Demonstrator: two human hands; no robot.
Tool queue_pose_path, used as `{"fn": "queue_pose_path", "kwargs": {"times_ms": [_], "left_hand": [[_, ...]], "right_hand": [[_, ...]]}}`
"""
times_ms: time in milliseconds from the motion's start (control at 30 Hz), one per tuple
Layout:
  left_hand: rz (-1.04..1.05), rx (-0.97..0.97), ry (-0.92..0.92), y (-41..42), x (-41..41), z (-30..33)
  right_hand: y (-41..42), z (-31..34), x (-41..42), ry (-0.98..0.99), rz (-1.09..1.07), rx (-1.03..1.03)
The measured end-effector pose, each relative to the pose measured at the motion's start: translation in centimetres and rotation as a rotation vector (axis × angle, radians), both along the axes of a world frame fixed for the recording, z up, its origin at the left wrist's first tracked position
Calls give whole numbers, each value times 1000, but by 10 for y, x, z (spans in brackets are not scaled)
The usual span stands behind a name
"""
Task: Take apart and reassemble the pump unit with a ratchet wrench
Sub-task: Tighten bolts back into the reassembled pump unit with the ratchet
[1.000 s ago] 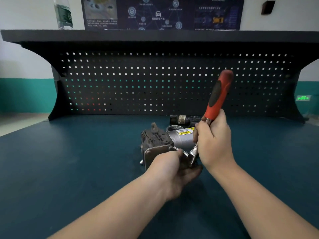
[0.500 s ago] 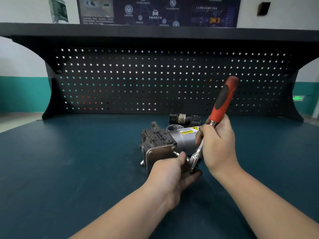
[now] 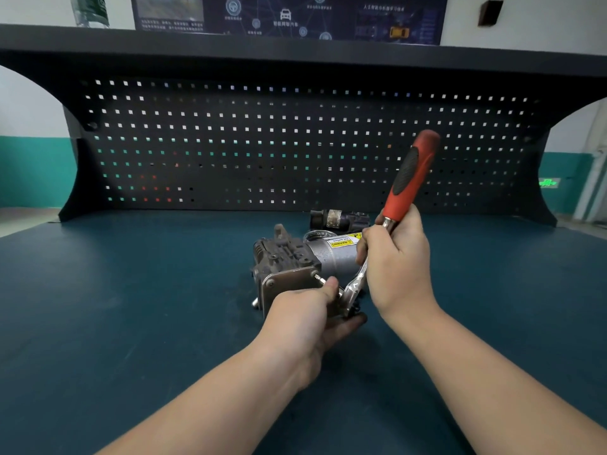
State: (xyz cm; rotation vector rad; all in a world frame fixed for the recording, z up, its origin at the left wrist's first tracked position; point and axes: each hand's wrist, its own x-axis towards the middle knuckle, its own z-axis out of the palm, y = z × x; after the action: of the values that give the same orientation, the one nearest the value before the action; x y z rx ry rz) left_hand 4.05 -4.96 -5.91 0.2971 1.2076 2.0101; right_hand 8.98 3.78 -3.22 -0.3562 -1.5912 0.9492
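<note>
The pump unit [image 3: 292, 262] lies on the dark blue bench top, a dark metal block with a grey motor cylinder carrying a yellow warning label. A ratchet wrench [image 3: 410, 178] with a red and black handle stands tilted up to the right, its chrome head down at the pump's near end plate. My right hand [image 3: 399, 261] grips the wrench shank just below the handle. My left hand [image 3: 308, 315] holds the ratchet head and its extension bar, thumb on top, against a bolt on the end plate. The socket tip is hidden by my fingers.
A small dark cylindrical part [image 3: 340, 220] lies behind the pump near the black pegboard [image 3: 262, 142]. A shelf [image 3: 197, 44] runs above the pegboard with a bottle [image 3: 92, 9] on it. Bench top [image 3: 131, 307] stretches left and right of the pump.
The wrench handle has swung a little to the right and back, with my right hand following. My left hand stays on the ratchet head at the pump.
</note>
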Motion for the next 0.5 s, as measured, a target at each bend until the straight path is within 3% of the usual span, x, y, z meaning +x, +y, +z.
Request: {"fn": "queue_pose_path", "kwargs": {"times_ms": [233,500], "left_hand": [[96,-4,36,1,5,-6],[70,-24,36,-1,7,-6]], "right_hand": [[3,-5,-3,-16,-189,-96],[27,-19,-13,-135,-277,-724]]}}
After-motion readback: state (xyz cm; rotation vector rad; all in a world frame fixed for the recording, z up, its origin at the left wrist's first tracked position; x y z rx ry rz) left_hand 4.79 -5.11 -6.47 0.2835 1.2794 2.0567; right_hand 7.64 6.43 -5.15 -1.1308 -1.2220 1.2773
